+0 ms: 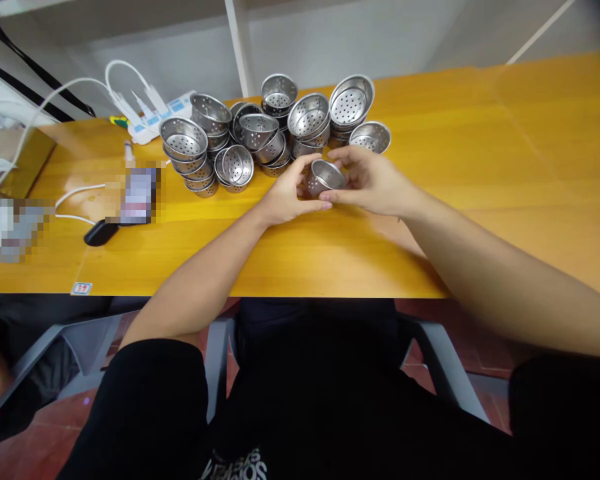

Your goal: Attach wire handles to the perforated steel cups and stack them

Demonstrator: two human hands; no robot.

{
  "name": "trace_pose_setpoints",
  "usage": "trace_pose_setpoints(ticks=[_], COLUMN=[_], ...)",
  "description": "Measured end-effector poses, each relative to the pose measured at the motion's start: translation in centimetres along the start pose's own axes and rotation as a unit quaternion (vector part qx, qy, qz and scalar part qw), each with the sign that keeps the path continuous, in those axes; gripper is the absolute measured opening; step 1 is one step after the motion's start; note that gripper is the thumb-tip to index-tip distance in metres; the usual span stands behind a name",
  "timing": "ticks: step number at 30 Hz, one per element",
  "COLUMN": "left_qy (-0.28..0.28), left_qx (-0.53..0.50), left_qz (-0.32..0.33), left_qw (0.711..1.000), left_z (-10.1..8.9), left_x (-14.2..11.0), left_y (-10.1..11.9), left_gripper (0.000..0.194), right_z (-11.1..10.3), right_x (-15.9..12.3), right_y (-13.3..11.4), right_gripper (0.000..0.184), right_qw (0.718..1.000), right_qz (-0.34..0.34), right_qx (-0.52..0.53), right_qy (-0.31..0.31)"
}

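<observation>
A small perforated steel strainer cup [325,177] is held between both my hands just above the yellow wooden table [480,200]. My left hand [286,193] pinches its left side with thumb and fingers closed. Around the right side and top of the cup curl the fingers of my right hand [370,180]. Just behind my hands lies a pile of several similar steel strainer cups [270,130], some stacked, some tipped on their sides.
A white power strip [155,117] with white cables lies at the back left. A phone [139,195] on a black stand [101,233] sits left of my arms. The table's front edge runs near my lap. A grey chair frame [80,340] shows below.
</observation>
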State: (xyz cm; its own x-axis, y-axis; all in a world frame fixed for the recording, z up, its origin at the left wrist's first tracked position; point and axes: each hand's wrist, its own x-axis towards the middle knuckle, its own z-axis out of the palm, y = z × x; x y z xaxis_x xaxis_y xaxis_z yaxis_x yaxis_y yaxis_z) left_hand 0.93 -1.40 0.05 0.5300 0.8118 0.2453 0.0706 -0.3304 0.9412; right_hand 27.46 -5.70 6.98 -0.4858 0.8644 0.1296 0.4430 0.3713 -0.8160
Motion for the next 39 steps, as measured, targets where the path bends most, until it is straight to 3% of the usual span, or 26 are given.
trace_pose_setpoints(ticks=[4,7,9,12,15,20,24,29,34,39], left_qy=[0.028,0.030,0.034,0.037,0.031,0.041,0.042,0.029,0.028,0.017], left_qx=[0.006,-0.003,-0.010,-0.016,-0.009,0.006,-0.007,-0.013,-0.011,-0.017], left_qz=[0.005,-0.012,-0.025,-0.032,-0.033,-0.045,-0.052,-0.040,-0.042,-0.023], left_qw=[1.000,0.999,0.999,0.999,0.999,0.998,0.998,0.999,0.999,0.999], left_z=[-0.4,-0.6,-0.8,-1.0,-1.2,-1.3,-1.4,-1.5,-1.6,-1.4], left_x=[0.4,0.5,0.6,0.6,0.6,0.7,0.8,0.8,0.8,0.8], left_y=[-0.2,-0.2,-0.3,-0.4,-0.3,-0.4,-0.7,-1.0,-1.0,-0.6], left_gripper=[0.106,0.102,0.098,0.094,0.095,0.095,0.096,0.098,0.096,0.102], right_z=[-1.7,-4.2,-6.4,-9.4,-10.9,-10.6,-10.1,-9.3,-8.4,-8.3], right_x=[-0.5,-1.4,-2.2,-3.5,-4.7,-6.0,-6.0,-5.4,-5.2,-5.4], right_y=[-0.1,-1.1,-1.6,-1.6,-0.9,-0.6,-1.1,-2.5,-3.3,-2.1], right_gripper=[0.101,0.085,0.066,0.044,0.018,0.015,0.031,0.049,0.048,0.046], right_qw=[0.996,0.999,0.990,0.932,0.882,0.863,0.857,0.841,0.827,0.820], right_qz=[0.000,0.028,0.100,0.259,0.326,0.352,0.347,0.336,0.309,0.268], right_qx=[0.086,0.010,-0.077,-0.193,-0.284,-0.319,-0.345,-0.380,-0.419,-0.454], right_qy=[-0.009,-0.016,-0.068,-0.164,-0.190,-0.170,-0.158,-0.188,-0.211,-0.224])
